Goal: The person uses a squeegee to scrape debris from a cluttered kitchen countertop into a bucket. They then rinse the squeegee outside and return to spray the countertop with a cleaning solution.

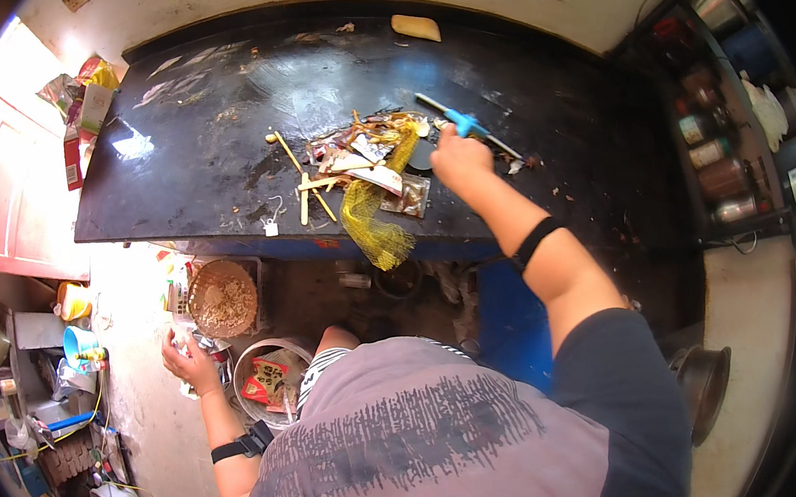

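My right hand point(463, 157) grips a blue-handled squeegee point(465, 123), whose long bar lies across the black countertop point(181, 184). Just left of it is a heap of scraps: crumpled wrappers point(372, 147), a yellow mesh bag point(375, 228) hanging over the front edge, a brown packet point(414, 196) and several wooden sticks point(304, 200). Nearer the counter's left part lies a small white tag on a string point(270, 228). My left hand point(193, 365) is low at the left, beside a round bin point(240, 377), fingers curled; whether it holds anything is unclear against the bright floor.
A yellowish sponge-like block point(416, 27) lies at the back of the counter. Below the front edge stands a woven basket with pale bits point(223, 298). Shelves with jars point(709, 153) stand right; boxes point(91, 111) sit by the left end. A cluttered rack point(35, 357) is lower left.
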The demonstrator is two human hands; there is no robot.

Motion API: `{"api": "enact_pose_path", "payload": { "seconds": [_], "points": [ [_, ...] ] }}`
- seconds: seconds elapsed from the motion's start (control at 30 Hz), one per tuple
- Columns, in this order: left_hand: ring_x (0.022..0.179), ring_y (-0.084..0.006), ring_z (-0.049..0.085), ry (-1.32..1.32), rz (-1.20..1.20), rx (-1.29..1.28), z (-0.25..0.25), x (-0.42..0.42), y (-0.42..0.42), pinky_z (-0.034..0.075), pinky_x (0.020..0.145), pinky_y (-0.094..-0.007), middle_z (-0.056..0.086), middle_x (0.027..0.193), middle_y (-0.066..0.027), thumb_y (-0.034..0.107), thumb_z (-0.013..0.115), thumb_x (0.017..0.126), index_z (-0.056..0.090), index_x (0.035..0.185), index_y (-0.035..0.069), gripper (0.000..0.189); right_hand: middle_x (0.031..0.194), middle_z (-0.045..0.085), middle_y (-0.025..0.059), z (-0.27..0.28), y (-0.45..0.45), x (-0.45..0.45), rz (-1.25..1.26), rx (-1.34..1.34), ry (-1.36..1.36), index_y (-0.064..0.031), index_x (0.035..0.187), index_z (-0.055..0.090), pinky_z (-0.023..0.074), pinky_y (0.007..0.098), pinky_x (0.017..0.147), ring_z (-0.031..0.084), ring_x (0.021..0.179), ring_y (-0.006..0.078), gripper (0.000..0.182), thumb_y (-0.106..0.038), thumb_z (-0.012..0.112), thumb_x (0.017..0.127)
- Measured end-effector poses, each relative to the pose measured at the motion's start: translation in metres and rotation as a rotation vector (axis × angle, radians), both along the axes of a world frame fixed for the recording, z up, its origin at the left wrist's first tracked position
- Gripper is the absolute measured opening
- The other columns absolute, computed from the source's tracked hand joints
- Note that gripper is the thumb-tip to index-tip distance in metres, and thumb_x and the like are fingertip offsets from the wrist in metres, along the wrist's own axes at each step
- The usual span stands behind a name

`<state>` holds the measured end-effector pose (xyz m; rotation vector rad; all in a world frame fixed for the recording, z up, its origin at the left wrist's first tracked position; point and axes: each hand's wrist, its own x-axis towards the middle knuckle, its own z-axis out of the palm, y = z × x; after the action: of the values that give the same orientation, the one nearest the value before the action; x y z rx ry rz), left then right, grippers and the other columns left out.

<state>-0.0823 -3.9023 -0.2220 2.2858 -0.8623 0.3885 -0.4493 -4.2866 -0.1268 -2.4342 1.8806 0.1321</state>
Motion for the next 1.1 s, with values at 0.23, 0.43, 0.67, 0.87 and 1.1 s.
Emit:
{"api": "enact_pose_path", "payload": {
  "seconds": [0.23, 0.43, 0.67, 0.87, 1.1],
  "points": [
    [0.096, -0.0258, 0.050, 0.423, 0.043, 0.109, -0.045, 0.000, 0.043, 0.038, 0.084, -0.0393, 0.059, 0.096, -0.0083, 0.018, 0.054, 0.080, 0.051, 0.110, 0.010, 0.031, 0.095, 0.061, 0.0185, 0.051, -0.027, -0.012, -0.213, -0.211, -0.155, -0.0022, 0.095, 0.057, 0.0485, 0.0416, 0.076, 0.060, 0.089, 0.0340, 0.031, -0.025, 0.044, 0.078],
    [0.104, -0.0219, 0.049, 0.913, 0.416, 0.592, -0.143, -0.044, 0.130, 0.033, 0.088, -0.0441, 0.062, 0.098, 0.0003, 0.032, 0.054, 0.075, 0.055, 0.101, 0.019, 0.029, 0.098, 0.062, 0.0171, 0.057, -0.036, -0.088, -0.320, -0.215, 0.221, -0.0054, 0.095, 0.063, 0.0470, 0.0425, 0.079, 0.059, 0.094, 0.0323, 0.037, -0.033, 0.046, 0.077],
    [0.105, -0.0309, 0.054, 1.233, 0.628, 0.844, -0.266, -0.111, 0.247, 0.041, 0.090, -0.0417, 0.058, 0.110, -0.0154, 0.043, 0.060, 0.069, 0.058, 0.108, 0.008, 0.053, 0.101, 0.059, 0.0193, 0.015, 0.017, -0.020, -0.117, -0.179, 0.410, -0.0072, 0.095, 0.062, 0.0436, 0.0440, 0.081, 0.056, 0.095, 0.0370, 0.045, -0.044, 0.043, 0.077],
    [0.119, -0.0316, 0.041, 1.545, 1.009, 0.308, -0.361, -0.140, 0.258, 0.035, 0.098, -0.0364, 0.041, 0.128, -0.0239, 0.034, 0.072, 0.066, 0.034, 0.127, -0.007, 0.082, 0.088, 0.060, 0.0227, 0.025, 0.036, -0.038, 0.089, -0.443, 0.497, -0.0013, 0.090, 0.060, 0.0441, 0.0472, 0.072, 0.056, 0.083, 0.0399, 0.048, -0.044, 0.039, 0.083],
    [0.089, -0.0250, 0.058, 1.843, 1.121, -0.759, -0.472, -0.154, 0.254, 0.047, 0.073, -0.0436, 0.057, 0.103, -0.0105, 0.012, 0.066, 0.073, 0.048, 0.114, 0.007, 0.045, 0.055, 0.052, 0.0116, 0.020, 0.082, 0.000, -0.041, -0.454, 0.144, -0.0016, 0.091, 0.061, 0.0393, 0.0332, 0.037, 0.050, 0.042, 0.0223, 0.057, -0.055, 0.044, 0.082]
  ]
}}
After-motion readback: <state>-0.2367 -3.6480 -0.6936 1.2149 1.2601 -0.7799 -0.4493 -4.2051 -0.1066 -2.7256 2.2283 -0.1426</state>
